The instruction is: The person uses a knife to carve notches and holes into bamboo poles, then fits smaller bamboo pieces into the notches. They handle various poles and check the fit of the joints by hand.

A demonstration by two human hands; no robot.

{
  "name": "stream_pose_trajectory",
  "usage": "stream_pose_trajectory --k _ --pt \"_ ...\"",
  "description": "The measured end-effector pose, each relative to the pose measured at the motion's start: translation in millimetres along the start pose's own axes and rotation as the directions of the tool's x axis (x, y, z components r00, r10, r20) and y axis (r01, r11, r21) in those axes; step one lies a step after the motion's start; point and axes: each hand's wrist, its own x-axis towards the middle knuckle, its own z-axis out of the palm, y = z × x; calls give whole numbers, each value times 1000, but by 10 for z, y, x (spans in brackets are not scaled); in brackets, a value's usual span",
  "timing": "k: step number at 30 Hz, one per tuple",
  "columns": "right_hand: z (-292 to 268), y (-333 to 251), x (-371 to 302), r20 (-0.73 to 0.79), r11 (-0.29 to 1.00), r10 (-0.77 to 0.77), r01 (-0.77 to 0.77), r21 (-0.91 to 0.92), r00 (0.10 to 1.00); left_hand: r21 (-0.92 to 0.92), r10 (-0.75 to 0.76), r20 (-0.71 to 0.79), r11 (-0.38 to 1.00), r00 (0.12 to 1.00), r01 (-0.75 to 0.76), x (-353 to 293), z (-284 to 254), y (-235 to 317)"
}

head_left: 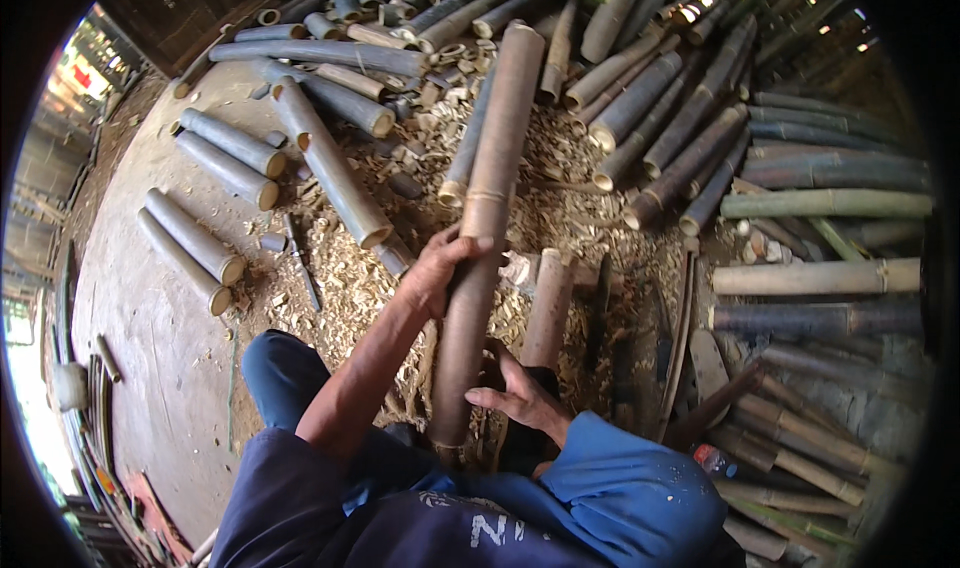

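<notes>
Bamboo pole [485,208] held on a slant before the seated person, upper end leaning away over the litter, lower end down between the legs; contact with the ground there not discernible. Left hand [445,268] closed around the pole near mid-length. Right hand [520,398] lower, at the pole's right side, thumb and forefinger spread; some fingers hidden, so cannot tell whether it grips. Short bamboo piece [548,303] just beyond the right hand.

Floor [140,308]: pale grey, smooth and mostly bare at left; centre thickly covered with curled shavings [550,213]. Narrow dark tool [302,263] lying at the edge of the shavings. Two cut tubes [190,238] side by side on the grey area. Further lengths in a loose pile [830,170] along the right. Bottle [712,458] with red label at lower right.

Room: dim, slatted wall [45,168] at left, bright daylight entering on that side
</notes>
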Motion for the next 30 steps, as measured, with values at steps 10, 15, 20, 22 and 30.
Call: stream_pose_trajectory --k 10,15,20,22,30 --pt "-72 283 -37 -261 999 39 -30 41 964 380 116 -275 925 954 -2 47 -33 -665" --pt "-99 236 -43 -480 993 31 25 111 877 242 65 12 968 998 -66 -76 108 -711" --pt "-288 223 -149 -569 980 101 16 197 817 112 -99 -12 989 995 100 -39 271 -797" --pt "-331 327 -214 -582 984 97 11 180 807 105 -184 15 978 983 181 -46 270 -874" --pt "-316 273 -291 -515 999 -14 -15 -52 857 227 -70 156 973 985 33 -108 252 -827"
